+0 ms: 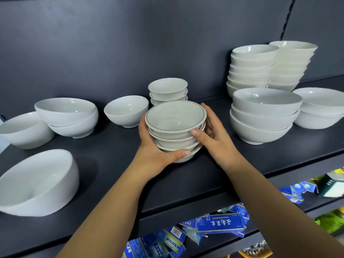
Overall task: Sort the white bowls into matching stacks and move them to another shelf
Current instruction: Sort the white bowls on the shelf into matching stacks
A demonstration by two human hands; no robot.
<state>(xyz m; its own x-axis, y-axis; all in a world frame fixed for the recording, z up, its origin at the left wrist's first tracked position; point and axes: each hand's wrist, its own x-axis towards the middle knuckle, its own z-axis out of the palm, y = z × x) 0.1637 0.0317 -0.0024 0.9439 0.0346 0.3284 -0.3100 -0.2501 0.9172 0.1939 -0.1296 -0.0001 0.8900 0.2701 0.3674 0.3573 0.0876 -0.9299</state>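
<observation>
Blue printed cardboard cartons [219,225] lie jumbled on a lower shelf beneath a person's forearms. Above them, on the dark grey shelf [186,183], a large tilted plain white ceramic bowl [37,183] sits well to the left of the hands.

The left hand [156,151] and right hand [214,135] curl round opposite sides of a stack of white ceramic bowls with thin dark rim lines [175,118], thumbs across its front. Whether the stack rests on the shelf or is just lifted cannot be told.

Further left stand a single deep white bowl [126,110], a nested pair of deep white bowls [68,112] and another white bowl [24,129]. Right of the hands stands a stack of three wide white bowls [266,101]. Just behind the held stack is a short stack of small white bowls [167,86], and far right against the back panel rise two tall stacks of white bowls [253,53].
</observation>
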